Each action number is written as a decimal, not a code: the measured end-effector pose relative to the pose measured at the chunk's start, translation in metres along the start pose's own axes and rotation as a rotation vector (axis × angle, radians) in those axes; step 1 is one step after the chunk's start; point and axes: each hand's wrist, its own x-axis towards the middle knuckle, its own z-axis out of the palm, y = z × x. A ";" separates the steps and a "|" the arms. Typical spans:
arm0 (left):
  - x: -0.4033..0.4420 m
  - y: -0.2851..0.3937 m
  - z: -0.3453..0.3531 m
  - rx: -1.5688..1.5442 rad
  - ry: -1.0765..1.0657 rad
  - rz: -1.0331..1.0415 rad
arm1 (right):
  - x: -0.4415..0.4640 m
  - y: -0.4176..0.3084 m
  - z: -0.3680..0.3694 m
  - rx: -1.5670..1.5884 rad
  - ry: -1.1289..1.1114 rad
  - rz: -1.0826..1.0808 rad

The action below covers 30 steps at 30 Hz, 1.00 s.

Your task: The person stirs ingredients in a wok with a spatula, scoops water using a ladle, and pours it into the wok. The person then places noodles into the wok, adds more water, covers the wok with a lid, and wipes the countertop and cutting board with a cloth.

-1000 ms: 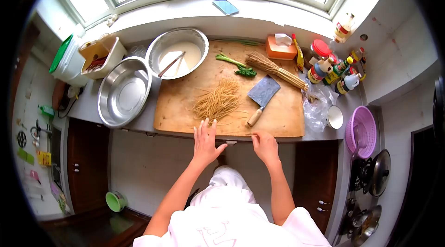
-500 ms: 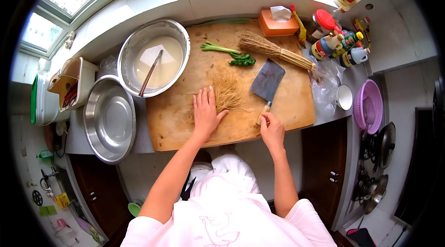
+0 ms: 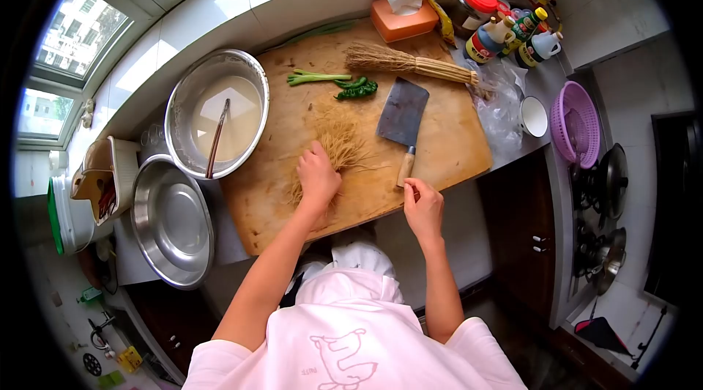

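A loose heap of thin, pale brown shreds [image 3: 344, 147] lies on the wooden cutting board [image 3: 439, 148]; their kind I cannot tell. My left hand [image 3: 318, 176] is closed over the heap's left side, fingers curled into the strands. To the right, a cleaver [image 3: 403, 115] rests flat, its wooden handle toward me. Beside the handle's end is my right hand [image 3: 425, 207], fingers drawn together and the handle outside them. Dark green peppers [image 3: 356, 87] and a cut length of green onion [image 3: 318, 77] sit behind the shreds.
A bowl of cloudy liquid [image 3: 261, 108] with chopsticks [image 3: 217, 139] overlaps the board's left edge, near a steel basin [image 3: 146, 243]. A straw brush [image 3: 410, 62] lies at the back. Bottles [image 3: 489, 40], a tissue box [image 3: 403, 21] and a purple basket [image 3: 575, 126] stand rightward.
My left hand has gone from lying flat with spread fingers to curled around the shreds. My right hand has come off the cleaver's handle end. The view has turned and shifted.
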 end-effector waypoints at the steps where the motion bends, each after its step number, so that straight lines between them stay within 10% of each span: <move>1: 0.004 0.000 0.002 0.025 -0.004 -0.006 | 0.001 0.002 -0.001 0.011 0.002 0.010; 17: 0.028 0.002 -0.017 0.027 -0.178 -0.123 | 0.062 0.022 0.005 0.031 -0.011 0.171; 30: 0.043 -0.046 -0.068 -0.936 -0.503 -0.437 | 0.088 0.023 0.023 -0.211 -0.215 0.283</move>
